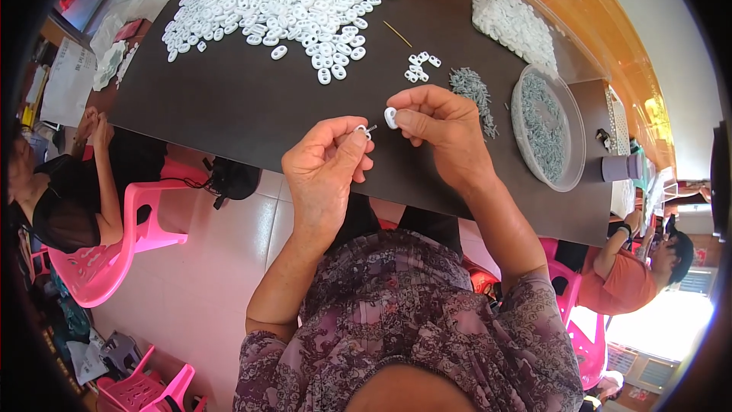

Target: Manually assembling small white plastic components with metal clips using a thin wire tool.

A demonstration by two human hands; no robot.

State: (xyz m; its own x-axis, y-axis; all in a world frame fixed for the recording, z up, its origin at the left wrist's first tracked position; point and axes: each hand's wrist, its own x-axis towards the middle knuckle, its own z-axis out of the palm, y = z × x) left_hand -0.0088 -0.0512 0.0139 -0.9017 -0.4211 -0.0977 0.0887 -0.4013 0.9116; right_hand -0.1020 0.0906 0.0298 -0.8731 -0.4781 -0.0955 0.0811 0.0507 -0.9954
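Note:
Over the table's near edge, my left hand (324, 164) pinches a small white plastic piece (361, 133), and a grey screw (372, 128) sticks out of it to the right. My right hand (450, 133) holds a white oval plastic piece (391, 117) on edge between thumb and forefinger, just right of the screw tip and apart from it. Fingertips hide part of both pieces. Beyond my right hand lie several small white clips (418, 69) and a heap of grey screws (474, 91).
White two-hole ovals (267, 11) spread over the far left of the dark table (213, 107). At right stand a round clear tub (577, 154) of screws, a bin of white parts (515, 27) and a grey cylinder (621, 168). A thin brass-coloured stick (397, 33) lies mid-table. People sit on both sides.

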